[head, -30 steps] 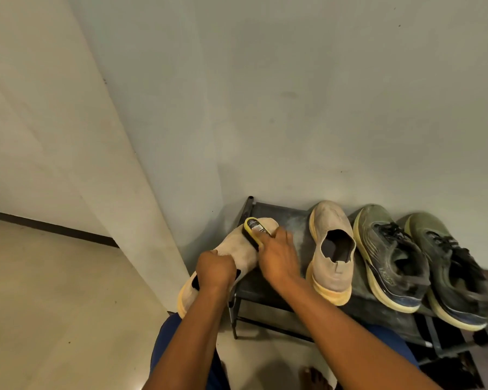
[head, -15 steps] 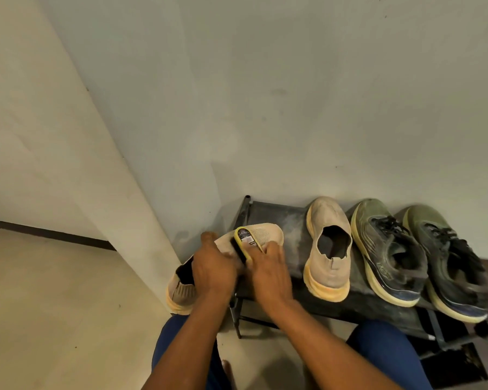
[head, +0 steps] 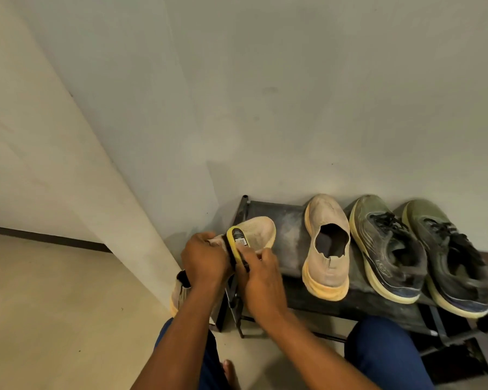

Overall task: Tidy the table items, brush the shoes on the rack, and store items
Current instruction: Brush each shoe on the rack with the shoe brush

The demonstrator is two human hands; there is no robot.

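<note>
A beige slip-on shoe (head: 258, 231) with an orange sole is held off the left end of the black shoe rack (head: 290, 237), toe pointing at the wall. My left hand (head: 204, 258) grips its middle from above. My right hand (head: 261, 277) is closed on a yellow-backed brush (head: 237, 240) with black bristles, pressed against the shoe's upper. The matching beige shoe (head: 326, 249) rests on the rack's top shelf. Right of it sit two dusty olive sneakers with dark laces (head: 386, 249) (head: 451, 260).
The rack stands against a pale wall, with a wall corner (head: 119, 198) jutting out on the left. Beige floor (head: 54, 305) spreads to the left. My knees in blue trousers (head: 386, 353) are just before the rack, a bare toe (head: 228, 367) below.
My left hand slid from the shoe's heel up to its middle, beside the right hand. The brush moved slightly back along the upper. The camera tilted a little.
</note>
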